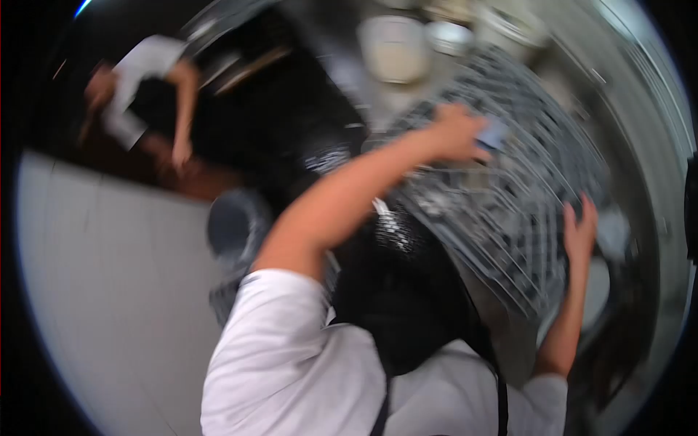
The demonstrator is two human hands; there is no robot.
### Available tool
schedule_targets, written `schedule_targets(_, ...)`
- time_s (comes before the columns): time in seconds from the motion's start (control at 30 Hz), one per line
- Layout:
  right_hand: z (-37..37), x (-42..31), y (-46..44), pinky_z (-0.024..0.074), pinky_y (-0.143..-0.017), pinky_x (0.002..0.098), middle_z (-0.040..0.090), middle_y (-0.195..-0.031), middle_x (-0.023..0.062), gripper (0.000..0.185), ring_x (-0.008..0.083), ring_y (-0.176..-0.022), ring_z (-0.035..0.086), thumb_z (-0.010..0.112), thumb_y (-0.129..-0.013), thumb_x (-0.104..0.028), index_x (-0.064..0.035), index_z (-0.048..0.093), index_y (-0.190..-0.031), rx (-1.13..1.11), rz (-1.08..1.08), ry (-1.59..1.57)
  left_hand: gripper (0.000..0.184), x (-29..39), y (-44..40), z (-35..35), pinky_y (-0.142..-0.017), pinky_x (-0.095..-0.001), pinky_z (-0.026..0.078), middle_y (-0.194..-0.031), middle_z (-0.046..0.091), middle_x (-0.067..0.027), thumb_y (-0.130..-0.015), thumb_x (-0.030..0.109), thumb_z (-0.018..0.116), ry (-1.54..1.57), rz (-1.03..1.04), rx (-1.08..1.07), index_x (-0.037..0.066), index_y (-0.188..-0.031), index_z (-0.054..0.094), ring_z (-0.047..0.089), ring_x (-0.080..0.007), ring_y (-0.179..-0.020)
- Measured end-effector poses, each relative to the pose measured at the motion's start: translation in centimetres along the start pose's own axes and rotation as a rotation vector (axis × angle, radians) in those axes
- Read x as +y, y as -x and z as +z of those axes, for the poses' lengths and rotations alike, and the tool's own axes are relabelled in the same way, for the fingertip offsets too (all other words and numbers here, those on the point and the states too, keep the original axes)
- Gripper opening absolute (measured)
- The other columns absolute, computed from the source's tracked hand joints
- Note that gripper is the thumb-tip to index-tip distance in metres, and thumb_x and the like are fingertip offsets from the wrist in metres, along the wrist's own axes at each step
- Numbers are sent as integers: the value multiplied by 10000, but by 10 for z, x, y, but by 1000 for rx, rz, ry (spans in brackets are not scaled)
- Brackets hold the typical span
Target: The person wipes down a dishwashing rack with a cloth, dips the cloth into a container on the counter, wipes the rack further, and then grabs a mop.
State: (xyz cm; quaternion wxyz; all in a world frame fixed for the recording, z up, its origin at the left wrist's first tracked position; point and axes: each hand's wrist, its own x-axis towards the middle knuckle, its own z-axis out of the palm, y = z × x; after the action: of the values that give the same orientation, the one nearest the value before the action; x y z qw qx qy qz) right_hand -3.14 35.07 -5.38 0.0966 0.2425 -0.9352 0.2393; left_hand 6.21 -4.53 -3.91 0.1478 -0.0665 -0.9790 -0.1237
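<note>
A grey wire rack [509, 251] with a grid of bars lies tilted in front of me, blurred by motion. Over its upper part reaches my left hand [456, 132], closed around a small pale blue sponge [494, 133], which is smeared, so its exact shape is unclear. At the rack's right edge is my right hand [580, 231], its fingers stretched out and apart along the rim. Whether that hand presses on the rack cannot be made out.
A pale tub [394, 49], a white-lidded container [449, 38] and a white bucket [512, 33] stand beyond the rack. White round dishes [598, 291] sit at right. A grey bin [236, 227] stands at left; another person [149, 91] bends over farther off.
</note>
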Motion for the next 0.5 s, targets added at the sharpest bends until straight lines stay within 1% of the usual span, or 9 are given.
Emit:
schedule_targets(0.07, -27, 9, 15, 388, -1128, 449, 554, -1415, 280, 582, 421, -1349, 500, 700, -941, -372, -4, 587, -1378, 78, 50, -4, 623, -1, -12, -1, -921, -532, 450, -1062, 671, -200, -866, 544, 727, 41, 158, -40, 79, -1261, 604, 587, -435, -1062)
schedule_targets(0.17, -72, -1, 51, 426, -1092, 446, 608, -1346, 249, 605, 396, -1280, 558, 748, -892, -418, -14, 626, -1325, 36, 272, -65, 626, 10, -27, -1, -988, -538, 416, -1123, 623, -262, -908, 467, 717, 100, 224, -121, -6, -1288, 563, 547, -462, -1094)
schedule_targets(0.2, -72, 4, 70, 450, -1065, 451, 630, -1312, 242, 584, 392, -1242, 586, 757, -884, -411, -9, 647, -1292, 111, 307, -49, 605, 10, -29, 10, -984, -527, 412, -1129, 622, -263, -923, 442, 707, 49, 296, -52, -11, -1293, 558, 542, -451, -1084)
schedule_targets(0.23, -74, -5, 82, 462, -1053, 456, 642, -1296, 240, 561, 399, -1232, 593, 765, -875, -407, -7, 671, -1257, 175, 360, -17, 599, 19, -36, 1, -975, -517, 413, -1157, 619, -268, -939, 405, 699, 79, 298, -217, -13, -1337, 540, 544, -440, -1081)
schedule_targets(0.3, -75, -33, 100, 464, -1037, 476, 649, -1245, 242, 539, 399, -1206, 597, 794, -842, -404, -8, 700, -1195, 315, 419, -24, 567, 26, -41, 15, -993, -528, 395, -1168, 625, -282, -944, 364, 692, 137, 360, -195, -17, -1331, 528, 540, -472, -1108)
schedule_targets(0.33, -66, -43, 109, 427, -1110, 462, 586, -1359, 257, 534, 392, -1324, 524, 784, -866, -383, -40, 680, -1262, 343, 437, -20, 544, 19, -42, 32, -990, -514, 397, -1145, 609, -281, -962, 344, 671, 161, 397, -155, -27, -1329, 517, 533, -462, -1104)
schedule_targets(0.37, -54, -47, 114, 391, -1134, 498, 561, -1392, 261, 543, 417, -1342, 500, 782, -859, -411, -52, 687, -1255, 349, 418, -66, 542, 36, -44, 27, -982, -510, 400, -1148, 575, -283, -986, 348, 640, 157, 347, -261, -39, -1336, 493, 523, -450, -1094)
schedule_targets(0.43, -22, -89, 113, 310, -1177, 555, 541, -1400, 290, 557, 447, -1376, 452, 770, -862, -431, -52, 680, -1261, 354, 419, -30, 534, 21, -48, 25, -973, -494, 404, -1133, 531, -280, -1013, 368, 606, 171, 331, -313, -25, -1349, 473, 518, -445, -1064)
schedule_targets(0.5, 17, -114, 112, 218, -1200, 615, 543, -1380, 309, 564, 482, -1392, 410, 758, -869, -441, -50, 672, -1266, 333, 433, 56, 524, 13, -53, 29, -965, -489, 407, -1113, 529, -274, -1008, 387, 611, 239, 433, -307, -8, -1328, 485, 517, -445, -1065)
